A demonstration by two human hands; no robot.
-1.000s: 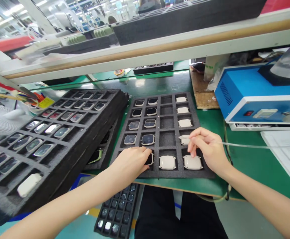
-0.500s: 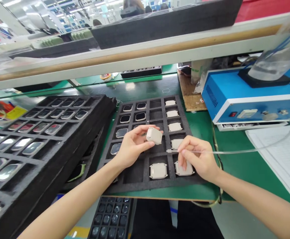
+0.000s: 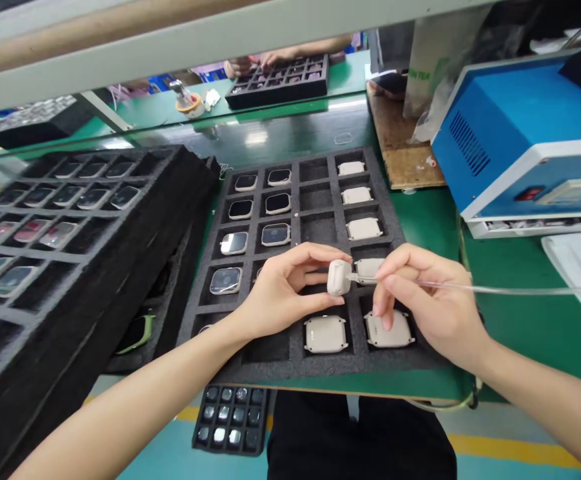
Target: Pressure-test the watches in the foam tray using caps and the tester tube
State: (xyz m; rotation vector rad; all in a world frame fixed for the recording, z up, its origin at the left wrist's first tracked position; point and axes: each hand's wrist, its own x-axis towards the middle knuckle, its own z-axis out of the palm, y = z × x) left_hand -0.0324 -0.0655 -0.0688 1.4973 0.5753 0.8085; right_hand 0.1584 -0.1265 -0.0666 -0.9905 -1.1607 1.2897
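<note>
My left hand (image 3: 290, 290) is closed on a beige smartwatch body (image 3: 339, 277), held edge-on above a black foam tray (image 3: 298, 367) with its side towards my right hand. My right hand (image 3: 430, 300) pinches a thin clear tube (image 3: 520, 291) near its end. The tube's pale tip (image 3: 354, 277) meets the side of the watch body; whether it enters an opening I cannot tell. Below the hands, a strapless watch (image 3: 325, 333) and a second watch (image 3: 389, 327) lie in tray pockets, backs upward. Further watches with dark screens (image 3: 240, 209) fill pockets at the left.
Stacked foam trays (image 3: 135, 230) of watches rise at the left. A blue box with a switch (image 3: 525, 133) stands at the right beside papers (image 3: 580, 273). A shelf beam (image 3: 195, 50) crosses overhead. Beyond it, another person's hands (image 3: 280, 59) are over a tray (image 3: 280, 90).
My view has tipped downward. The watch body has turned edge-on and come nearer my right hand, and the tube's tip, apart from it before, now meets its side.
</note>
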